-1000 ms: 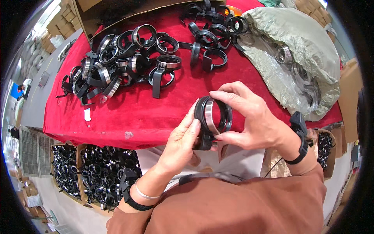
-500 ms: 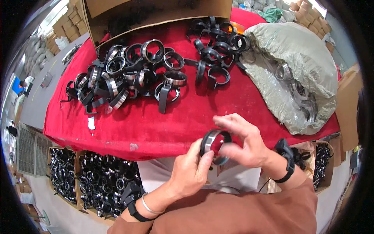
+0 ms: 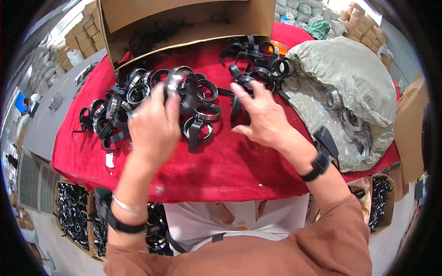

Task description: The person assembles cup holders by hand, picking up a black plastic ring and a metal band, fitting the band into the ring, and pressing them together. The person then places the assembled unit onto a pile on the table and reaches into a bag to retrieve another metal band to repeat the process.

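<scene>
basically a red-covered counter (image 3: 225, 179) takes up most of the view, its near edge just in front of the person. person in a brown top (image 3: 262, 253), both forearms reaching out over the cloth. far side: open cardboard box (image 3: 258, 23), some dark pieces inside. right side: greenish-grey woven sack (image 3: 345, 64), mouth open, clear plastic and more rings showing. below the counter, left: cardboard carton (image 3: 90, 221) packed with black and silver parts.

on the cloth, left of centre, a heap of black-and-silver clamp rings (image 3: 112, 108), tangled, some with flat black tabs. smaller cluster of black rings (image 3: 261, 72) to its right, beside the sack.

left hand (image 3: 154, 124) at the heap's front, blurred; thumb and fingers appear to pinch one blurred clamp ring (image 3: 174, 82), held up against the heap. right hand (image 3: 264, 115) spread, thumb apart, nothing in its grasp, over the near side of the cluster; cannot tell if fingertips touch a ring.

black strap (image 3: 317, 168) on the right wrist; pale bangle (image 3: 124, 204) on the left. smallest: white scrap (image 3: 109, 160) on the cloth, left.
</scene>
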The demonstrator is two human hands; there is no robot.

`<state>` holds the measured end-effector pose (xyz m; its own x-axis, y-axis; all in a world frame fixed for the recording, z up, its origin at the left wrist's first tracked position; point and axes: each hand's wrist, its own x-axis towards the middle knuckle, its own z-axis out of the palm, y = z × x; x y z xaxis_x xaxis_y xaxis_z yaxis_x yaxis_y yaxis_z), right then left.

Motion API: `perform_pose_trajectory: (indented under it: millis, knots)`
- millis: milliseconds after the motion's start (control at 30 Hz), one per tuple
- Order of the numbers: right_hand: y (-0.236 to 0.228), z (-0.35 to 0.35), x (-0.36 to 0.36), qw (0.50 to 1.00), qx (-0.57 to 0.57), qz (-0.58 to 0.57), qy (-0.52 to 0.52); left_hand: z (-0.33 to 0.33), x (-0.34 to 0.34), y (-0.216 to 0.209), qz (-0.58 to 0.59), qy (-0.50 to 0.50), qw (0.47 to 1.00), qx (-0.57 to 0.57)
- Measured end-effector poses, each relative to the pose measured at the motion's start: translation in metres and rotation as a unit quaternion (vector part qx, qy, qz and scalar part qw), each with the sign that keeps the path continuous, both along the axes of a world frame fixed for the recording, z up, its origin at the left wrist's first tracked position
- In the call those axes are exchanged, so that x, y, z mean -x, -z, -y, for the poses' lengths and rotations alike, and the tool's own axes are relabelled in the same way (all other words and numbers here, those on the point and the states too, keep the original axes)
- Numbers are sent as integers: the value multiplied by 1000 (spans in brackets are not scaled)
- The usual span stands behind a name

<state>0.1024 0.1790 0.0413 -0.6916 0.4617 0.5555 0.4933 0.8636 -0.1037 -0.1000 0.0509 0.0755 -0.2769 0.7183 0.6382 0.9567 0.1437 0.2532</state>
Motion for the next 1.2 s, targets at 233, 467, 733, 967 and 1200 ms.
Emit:
perform_pose_trajectory:
  millis: [233,467,733,967,1200]
  knots:
    - [19,-38,0,993,114,20,-9,-44,7,-4,-115,70,989,-69]
    - [-5,3,-79,967,228,-54,-104,-47,-93,73,-177,265,946,59]
    - [24,-81,-126,744,567,-351,-30,-36,-93,65,568,333,752,40]
    - [43,-156,-107,980,10,-71,187,-14,-96,69,880,315,355,-3]
    - [47,-195,-121,981,59,49,175,-4,-101,77,878,301,372,27]
